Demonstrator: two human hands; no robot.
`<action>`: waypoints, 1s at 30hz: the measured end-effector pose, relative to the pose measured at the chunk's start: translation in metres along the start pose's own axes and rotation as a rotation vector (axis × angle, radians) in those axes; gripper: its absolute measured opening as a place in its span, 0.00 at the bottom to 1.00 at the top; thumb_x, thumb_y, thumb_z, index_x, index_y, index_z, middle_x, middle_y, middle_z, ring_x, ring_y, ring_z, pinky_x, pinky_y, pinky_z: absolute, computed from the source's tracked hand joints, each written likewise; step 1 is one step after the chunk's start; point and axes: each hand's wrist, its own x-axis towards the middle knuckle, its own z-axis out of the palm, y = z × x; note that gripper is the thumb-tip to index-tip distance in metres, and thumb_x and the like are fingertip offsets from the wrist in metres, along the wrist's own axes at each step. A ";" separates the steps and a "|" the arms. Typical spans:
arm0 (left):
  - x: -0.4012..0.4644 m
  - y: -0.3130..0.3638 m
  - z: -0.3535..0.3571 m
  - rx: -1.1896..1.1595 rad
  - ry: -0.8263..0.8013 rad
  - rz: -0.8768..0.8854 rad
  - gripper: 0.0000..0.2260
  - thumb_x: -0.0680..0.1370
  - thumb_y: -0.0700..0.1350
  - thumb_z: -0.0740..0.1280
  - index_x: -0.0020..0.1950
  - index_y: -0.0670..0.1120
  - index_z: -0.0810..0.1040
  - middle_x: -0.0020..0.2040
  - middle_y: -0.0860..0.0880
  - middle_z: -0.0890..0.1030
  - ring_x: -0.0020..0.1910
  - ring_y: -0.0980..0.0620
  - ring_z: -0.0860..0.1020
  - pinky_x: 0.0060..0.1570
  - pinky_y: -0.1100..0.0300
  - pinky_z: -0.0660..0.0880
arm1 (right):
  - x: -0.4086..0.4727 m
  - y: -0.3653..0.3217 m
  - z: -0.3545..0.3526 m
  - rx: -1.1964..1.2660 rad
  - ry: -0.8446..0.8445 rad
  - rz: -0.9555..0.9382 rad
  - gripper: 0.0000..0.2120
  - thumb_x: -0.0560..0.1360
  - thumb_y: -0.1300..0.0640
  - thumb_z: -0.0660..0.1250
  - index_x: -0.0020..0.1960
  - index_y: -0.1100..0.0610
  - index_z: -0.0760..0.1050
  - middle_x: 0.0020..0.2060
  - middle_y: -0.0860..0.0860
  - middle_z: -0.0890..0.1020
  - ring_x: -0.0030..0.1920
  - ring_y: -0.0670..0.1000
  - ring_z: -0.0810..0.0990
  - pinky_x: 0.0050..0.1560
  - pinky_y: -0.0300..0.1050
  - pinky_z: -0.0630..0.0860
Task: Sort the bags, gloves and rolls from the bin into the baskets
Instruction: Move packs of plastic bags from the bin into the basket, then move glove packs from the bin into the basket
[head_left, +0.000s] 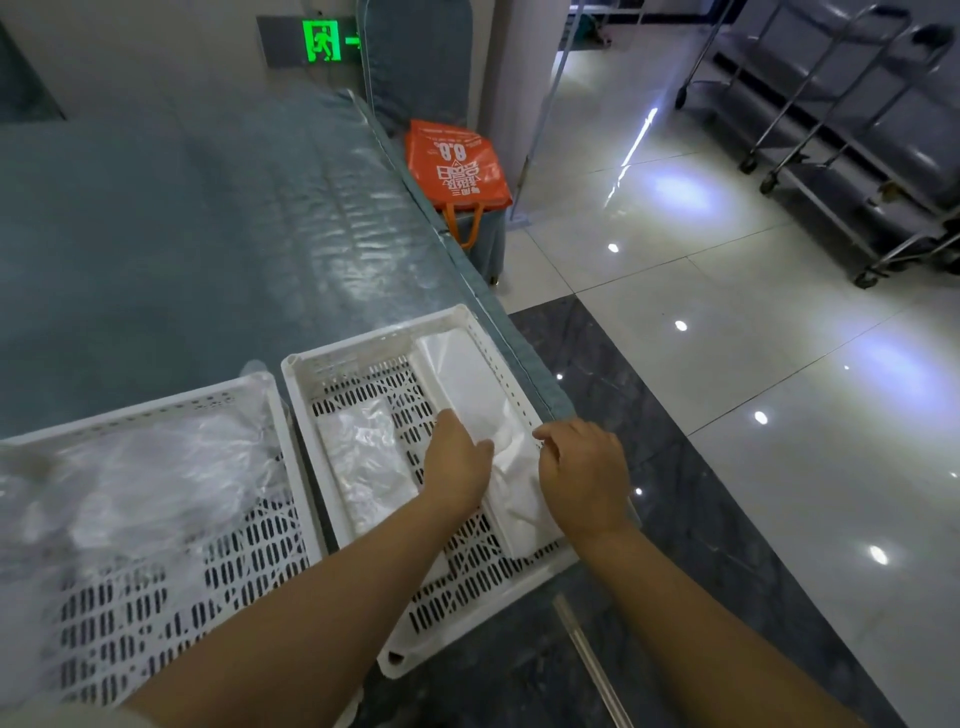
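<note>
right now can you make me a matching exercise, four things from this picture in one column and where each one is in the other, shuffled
Things
1. white bag stack
2. clear packet
3. orange bag
4. crinkled clear plastic

Places
A. on the floor past the far end of the table
B. in the left basket
C. along the right side of the right basket, under both hands
D. left part of the right basket, beside the left hand

Pairs: 1-C, 2-D, 3-A, 4-B

The right hand touches the stack's right edge.
</note>
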 end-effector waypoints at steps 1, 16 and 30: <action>0.000 -0.001 -0.003 0.017 -0.026 0.013 0.16 0.74 0.43 0.67 0.57 0.42 0.65 0.52 0.43 0.75 0.42 0.49 0.73 0.39 0.56 0.70 | 0.001 -0.003 0.000 0.002 -0.001 -0.003 0.07 0.74 0.63 0.65 0.49 0.60 0.81 0.43 0.55 0.85 0.42 0.54 0.81 0.47 0.51 0.78; -0.112 -0.003 -0.279 0.711 0.420 0.344 0.09 0.76 0.50 0.62 0.53 0.50 0.74 0.49 0.50 0.79 0.45 0.46 0.78 0.37 0.58 0.67 | 0.031 -0.209 0.001 0.202 0.099 -0.539 0.06 0.70 0.68 0.69 0.44 0.61 0.82 0.38 0.58 0.85 0.36 0.59 0.82 0.39 0.52 0.80; -0.279 -0.219 -0.564 1.140 0.649 -0.125 0.06 0.75 0.48 0.63 0.47 0.48 0.74 0.44 0.49 0.80 0.44 0.45 0.79 0.33 0.57 0.69 | -0.067 -0.542 0.004 0.068 0.172 -1.334 0.05 0.67 0.65 0.66 0.36 0.57 0.77 0.27 0.53 0.77 0.27 0.56 0.73 0.30 0.43 0.64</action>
